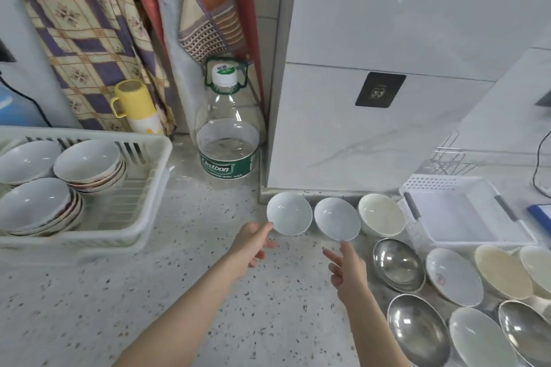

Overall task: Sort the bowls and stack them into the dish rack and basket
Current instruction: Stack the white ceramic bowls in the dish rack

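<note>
Two small white glazed ceramic bowls sit side by side at centre frame on the speckled stone counter [179,277]: the left hand [250,247] touches the near rim of the left white bowl [289,213] with thumb and fingers spread, nothing clamped, while the right hand [347,267] reaches with fingers apart just short of the right white bowl [337,219]. Judged step: picking up this matching pair; next each hand must close on a rim and lift. Destination likely the white slatted plastic dish rack [149,188] at left, already holding stacks, or the shallow white plastic basket [465,217] at right, apparently without bowls.
</note>
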